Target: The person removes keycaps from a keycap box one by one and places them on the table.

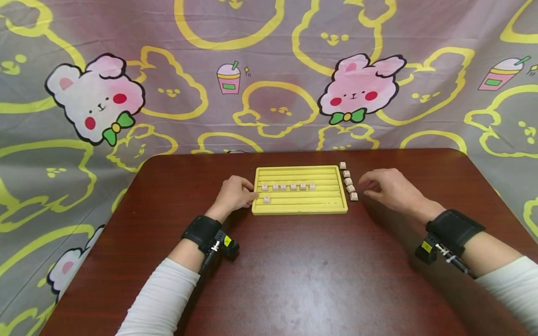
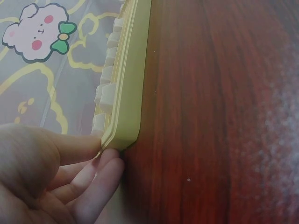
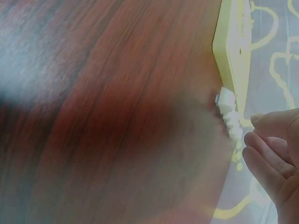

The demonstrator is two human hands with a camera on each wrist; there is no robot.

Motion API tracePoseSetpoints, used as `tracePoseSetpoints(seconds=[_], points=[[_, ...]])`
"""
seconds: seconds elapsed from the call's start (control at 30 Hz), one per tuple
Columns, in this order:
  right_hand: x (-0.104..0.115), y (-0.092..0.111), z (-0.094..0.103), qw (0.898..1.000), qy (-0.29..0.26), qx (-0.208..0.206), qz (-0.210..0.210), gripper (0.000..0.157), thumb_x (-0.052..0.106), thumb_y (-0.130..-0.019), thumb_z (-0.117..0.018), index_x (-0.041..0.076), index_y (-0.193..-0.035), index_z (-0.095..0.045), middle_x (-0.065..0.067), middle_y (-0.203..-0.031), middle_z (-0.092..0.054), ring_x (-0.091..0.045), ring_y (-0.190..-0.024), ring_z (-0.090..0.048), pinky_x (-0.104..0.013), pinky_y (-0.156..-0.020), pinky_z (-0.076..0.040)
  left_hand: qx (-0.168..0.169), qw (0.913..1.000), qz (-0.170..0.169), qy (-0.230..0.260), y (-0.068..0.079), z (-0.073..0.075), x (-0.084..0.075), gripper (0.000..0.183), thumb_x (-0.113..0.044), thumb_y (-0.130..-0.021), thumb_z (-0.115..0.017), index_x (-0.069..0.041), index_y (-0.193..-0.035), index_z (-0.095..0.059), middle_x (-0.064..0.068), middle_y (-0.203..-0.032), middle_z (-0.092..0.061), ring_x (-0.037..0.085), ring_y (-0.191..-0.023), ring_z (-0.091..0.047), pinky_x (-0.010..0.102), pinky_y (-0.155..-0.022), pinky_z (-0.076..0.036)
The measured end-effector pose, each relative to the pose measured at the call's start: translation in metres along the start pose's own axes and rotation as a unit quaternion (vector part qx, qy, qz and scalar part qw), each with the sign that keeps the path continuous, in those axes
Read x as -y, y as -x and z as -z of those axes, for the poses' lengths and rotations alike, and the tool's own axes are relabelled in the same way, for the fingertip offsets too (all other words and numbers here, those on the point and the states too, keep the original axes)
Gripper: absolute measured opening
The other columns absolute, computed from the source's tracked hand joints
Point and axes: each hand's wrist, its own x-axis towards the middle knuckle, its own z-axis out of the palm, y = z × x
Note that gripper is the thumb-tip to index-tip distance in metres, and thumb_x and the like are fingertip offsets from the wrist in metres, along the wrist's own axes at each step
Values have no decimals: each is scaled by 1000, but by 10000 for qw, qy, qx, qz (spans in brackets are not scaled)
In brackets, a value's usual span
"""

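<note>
My left hand (image 1: 234,192) pinches the left edge of a yellow ridged tray (image 1: 300,213), thumb on the rim and fingers against its side in the left wrist view. Several small whitish keycaps (image 1: 293,186) stand along a middle groove of the tray. One more keycap (image 1: 266,200) sits in a groove nearer the front, at the left. Outside the tray's right edge, several keycaps (image 1: 349,181) line up on the table. Just right of that line hovers my right hand (image 1: 391,189), its fingers loosely bent, with nothing visible between thumb and fingertips in the right wrist view (image 3: 273,149).
Everything lies on a dark red-brown wooden table (image 1: 302,270) with rounded far corners. Behind it hangs a grey-pink cloth (image 1: 269,56) printed with cartoon animals. Black straps with small cameras circle both wrists.
</note>
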Motion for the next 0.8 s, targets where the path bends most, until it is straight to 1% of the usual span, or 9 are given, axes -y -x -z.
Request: tracePoseSetpoints(seconds=[0.1, 0.17, 0.33, 0.53, 0.67, 0.8], points=[[5, -3, -2, 9999, -27, -41, 134, 24, 7, -79, -75, 7, -102, -70, -6, -96, -71, -16, -85, -67, -37, -75, -56, 2, 10000, -5, -13, 0, 0, 0, 34, -19, -84, -72, 3, -109, -66, 13, -81, -71, 14, -60, -67, 28, -58, -56], [9, -5, -4, 9999, -70, -26, 151, 25, 8, -79, -75, 7, -103, -70, -6, -96, -71, -15, -84, -66, -36, -73, -56, 7, 10000, -12, -25, 1, 0, -1, 34, -19, -84, -72, 3, -109, -67, 13, -81, -71, 14, -61, -68, 28, -58, -56], [27, -12, -9, 9997, -66, 46, 246, 26, 11, -79, -76, 7, -104, -71, -5, -95, -71, -14, -82, -65, -34, -72, -56, -10, 10000, -13, -44, 1, 0, -2, 34, -20, -84, -72, 2, -109, -67, 13, -81, -71, 15, -62, -68, 29, -58, -56], [52, -23, -21, 9978, 75, 5, 654, 23, 17, -80, -75, 9, -101, -71, -2, -93, -71, -12, -80, -62, -32, -71, -52, -27, 9999, 42, -108, 1, 2, -4, 34, -20, -84, -72, 2, -110, -67, 12, -81, -71, 14, -62, -67, 27, -58, -56], [70, -32, -33, 9957, -27, -3, 930, 23, 20, -82, -74, 9, -102, -72, -2, -96, -72, -11, -82, -63, -31, -73, -52, -16, 9999, 58, -106, 1, 2, -3, 34, -20, -84, -72, 2, -110, -67, 12, -81, -71, 14, -62, -67, 27, -58, -56], [86, -39, -44, 9920, -63, 49, 1260, 23, 21, -85, -71, 9, -104, -71, -3, -99, -71, -14, -84, -65, -31, -74, -53, -7, 9999, 91, -84, 1, 0, -3, 34, -20, -84, -72, 2, -110, -67, 12, -81, -71, 14, -62, -67, 28, -59, -56]])
